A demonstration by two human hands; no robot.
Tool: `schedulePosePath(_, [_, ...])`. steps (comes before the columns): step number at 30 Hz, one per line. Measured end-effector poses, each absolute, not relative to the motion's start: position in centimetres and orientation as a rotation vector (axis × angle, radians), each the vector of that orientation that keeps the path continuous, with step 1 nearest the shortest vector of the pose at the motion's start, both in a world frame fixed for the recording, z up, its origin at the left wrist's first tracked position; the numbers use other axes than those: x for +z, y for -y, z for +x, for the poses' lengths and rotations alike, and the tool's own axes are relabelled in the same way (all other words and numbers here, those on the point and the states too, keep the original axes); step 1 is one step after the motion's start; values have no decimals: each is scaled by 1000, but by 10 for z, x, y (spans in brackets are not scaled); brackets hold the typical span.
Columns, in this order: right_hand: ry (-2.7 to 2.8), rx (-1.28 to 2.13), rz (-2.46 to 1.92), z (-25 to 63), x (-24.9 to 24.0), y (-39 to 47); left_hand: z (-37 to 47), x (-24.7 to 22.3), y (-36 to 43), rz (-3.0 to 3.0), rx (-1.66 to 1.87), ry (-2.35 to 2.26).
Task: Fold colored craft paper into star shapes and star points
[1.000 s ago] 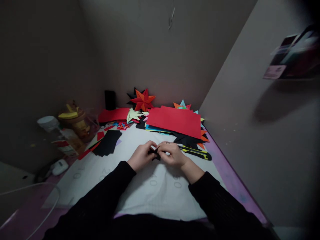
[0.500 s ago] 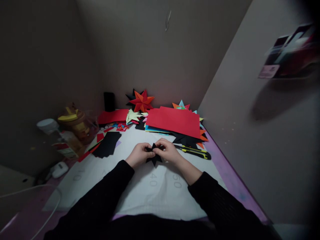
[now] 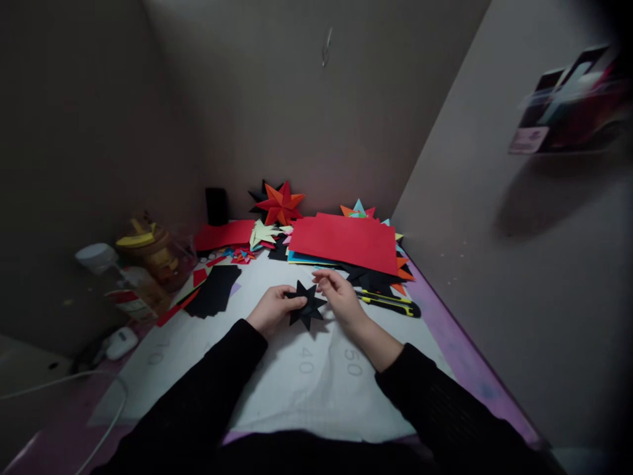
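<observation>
My left hand (image 3: pixel 271 310) pinches a black folded-paper star (image 3: pixel 307 311) by its left side, thumb lying on top. Several pointed arms of the star spread out flat over the white sheet. Just right of it is my right hand (image 3: pixel 341 302), apart from the star, its fingers loosely bent and holding nothing that I can see. A yellow and black utility knife (image 3: pixel 390 303) lies to the right of that hand. On the left rests a stack of black paper pieces (image 3: pixel 213 291).
Red paper sheets (image 3: pixel 343 241) lie in a stack at the back. A red and orange paper star (image 3: pixel 281 203) leans on the wall beside a dark upright object (image 3: pixel 216 206). On the left stand a bottle (image 3: pixel 131 290) and a yellow-lidded cup (image 3: pixel 153 251); a white cable (image 3: pixel 111 376) loops at front left.
My right hand has let go of the black star and moved slightly right. The star now shows more fully, held by my left hand alone.
</observation>
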State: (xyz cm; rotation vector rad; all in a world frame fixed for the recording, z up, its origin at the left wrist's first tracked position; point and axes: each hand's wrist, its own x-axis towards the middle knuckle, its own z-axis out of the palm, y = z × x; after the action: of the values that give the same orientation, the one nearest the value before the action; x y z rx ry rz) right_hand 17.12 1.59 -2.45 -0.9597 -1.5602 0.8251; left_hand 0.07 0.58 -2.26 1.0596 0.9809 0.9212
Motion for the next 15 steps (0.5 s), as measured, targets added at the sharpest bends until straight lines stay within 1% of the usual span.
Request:
schedulePosePath(2, [1641,622,-918,171,-21,-11,1,-21,-5,1013,938,-962])
schedulePosePath(4, [1707,516,-889,168,-21,-6,2,-20,-4,991,955,-957])
schedulePosePath(9, [1771,407,-907,165,-27,-5,2,-20,-4,1092,940,-973])
schedulePosePath(15, [1765,312,-828,169,-30,-6,1,-15,-1,1426,972,-1073])
